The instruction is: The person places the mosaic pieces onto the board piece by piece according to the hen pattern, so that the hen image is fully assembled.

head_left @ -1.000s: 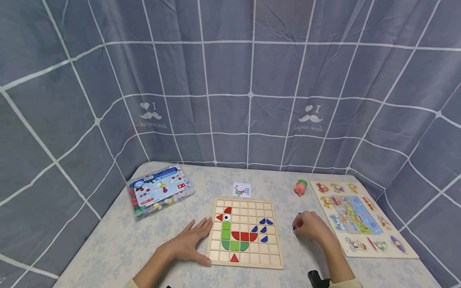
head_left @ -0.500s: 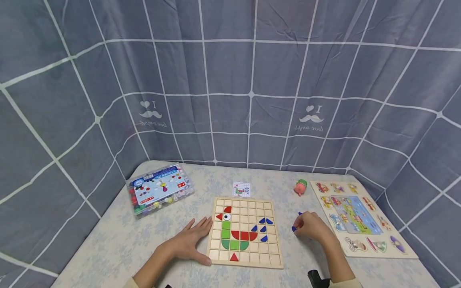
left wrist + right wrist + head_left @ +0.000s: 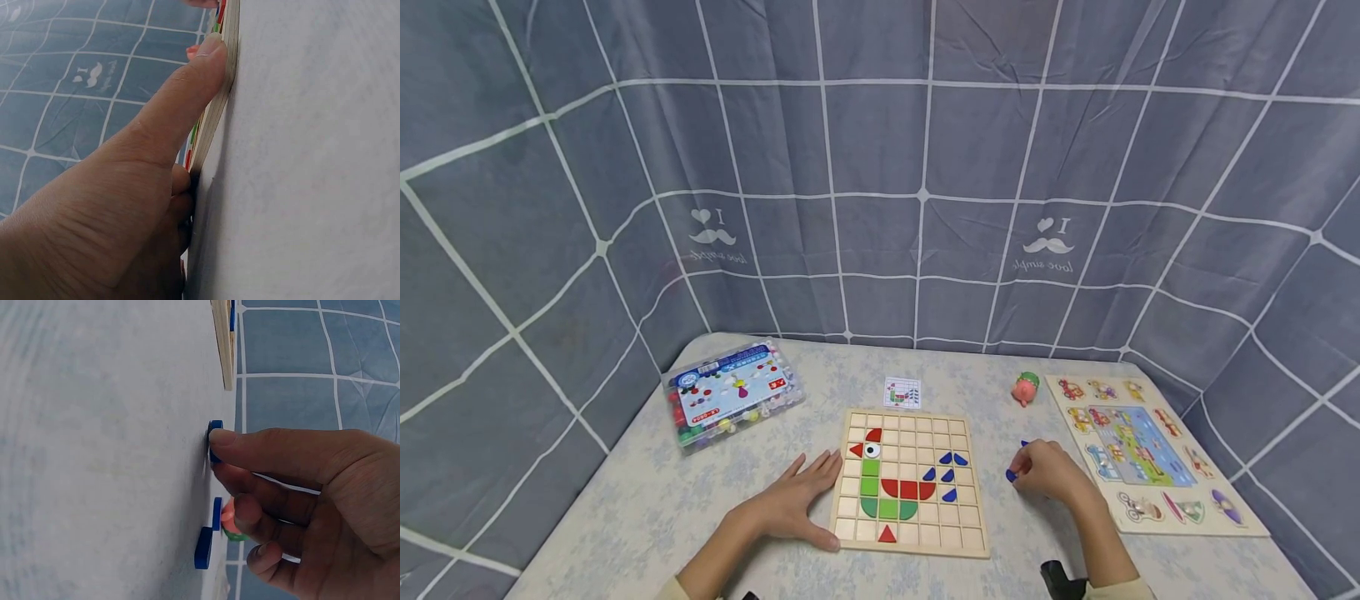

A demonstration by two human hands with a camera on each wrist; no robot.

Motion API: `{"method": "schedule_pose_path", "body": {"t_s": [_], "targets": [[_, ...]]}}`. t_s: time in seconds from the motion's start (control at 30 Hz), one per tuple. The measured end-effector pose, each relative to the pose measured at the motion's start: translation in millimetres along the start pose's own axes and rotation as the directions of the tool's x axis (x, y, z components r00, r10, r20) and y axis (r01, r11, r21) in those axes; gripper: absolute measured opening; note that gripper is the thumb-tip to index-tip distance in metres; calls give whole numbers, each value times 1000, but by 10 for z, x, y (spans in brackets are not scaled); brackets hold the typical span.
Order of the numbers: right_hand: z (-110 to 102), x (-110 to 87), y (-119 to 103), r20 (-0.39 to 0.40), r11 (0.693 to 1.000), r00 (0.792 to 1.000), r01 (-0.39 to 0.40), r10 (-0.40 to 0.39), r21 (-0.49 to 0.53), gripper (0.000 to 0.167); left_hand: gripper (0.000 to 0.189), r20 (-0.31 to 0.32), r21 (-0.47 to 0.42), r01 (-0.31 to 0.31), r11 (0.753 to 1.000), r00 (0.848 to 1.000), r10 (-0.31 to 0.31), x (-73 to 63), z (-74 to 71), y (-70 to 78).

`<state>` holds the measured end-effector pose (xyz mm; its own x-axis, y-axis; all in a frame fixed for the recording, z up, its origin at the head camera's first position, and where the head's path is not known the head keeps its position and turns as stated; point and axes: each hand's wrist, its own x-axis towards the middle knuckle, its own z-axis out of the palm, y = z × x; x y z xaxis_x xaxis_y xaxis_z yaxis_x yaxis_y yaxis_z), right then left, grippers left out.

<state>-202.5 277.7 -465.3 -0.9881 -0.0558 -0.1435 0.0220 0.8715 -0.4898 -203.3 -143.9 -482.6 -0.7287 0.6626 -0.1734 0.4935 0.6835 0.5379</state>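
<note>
My left hand [image 3: 792,504] lies spread at the left edge of a wooden grid board [image 3: 940,542], its thumb against the board's side in the left wrist view. On the board, red, green and blue pieces and an eye piece [image 3: 872,451] form a bird-like figure. Right of the board, my right hand [image 3: 1051,471] pinches a blue rounded piece [image 3: 216,442] between thumb and index finger, close to the tabletop. Two more blue pieces, one upright [image 3: 217,514] and one nearer [image 3: 203,549], lie beside that hand in the right wrist view; in the head view the hand mostly hides them.
A small pattern card [image 3: 902,392] lies behind the board. At the back left is a clear box of colored beads [image 3: 733,392]. A pink and green toy [image 3: 1025,388] stands at the back right, near a wooden picture puzzle [image 3: 1150,450].
Slightly more of the blue piece shows beyond my right fingertips, a little toward the board. My left hand stays at the board's edge.
</note>
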Motion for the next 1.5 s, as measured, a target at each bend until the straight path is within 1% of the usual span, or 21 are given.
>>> {"method": "schedule_pose_path", "body": {"t_s": [0.13, 0.37, 0.57, 0.8, 1.03, 1.17, 1.37, 1.5], "targets": [[5, 0, -39, -15, 999, 999, 35, -35, 2, 11, 116, 2, -1, 1, 1000, 1000, -1, -1, 0, -4], [40, 1, -103, -32, 998, 998, 63, -62, 6, 13, 116, 1, -4, -5, 1000, 1000, 5, -7, -2, -3], [65, 0, -182, -29, 997, 997, 75, -74, 27, 13, 115, 0, -6, -9, 1000, 1000, 9, -1, 5, 2], [128, -11, -328, -6, 996, 997, 72, -72, 55, 11, 116, 2, -6, -7, 1000, 1000, 7, -2, 8, 3], [157, 39, -524, 5, 991, 993, 114, -115, 70, 11, 116, 5, 2, 0, 1000, 1000, 0, 6, 16, -12], [180, 71, -604, 10, 991, 994, 111, -112, 75, 12, 116, 5, 1, 2, 1000, 1000, -2, 11, 31, -25], [235, 83, -624, 34, 990, 994, 102, -106, 101, 12, 116, -2, 5, 10, 1000, 1000, -10, 15, 35, -33], [251, 80, -616, 33, 989, 993, 106, -109, 100, 13, 116, 1, 4, 8, 1000, 1000, -8, 11, 31, -28]]}}
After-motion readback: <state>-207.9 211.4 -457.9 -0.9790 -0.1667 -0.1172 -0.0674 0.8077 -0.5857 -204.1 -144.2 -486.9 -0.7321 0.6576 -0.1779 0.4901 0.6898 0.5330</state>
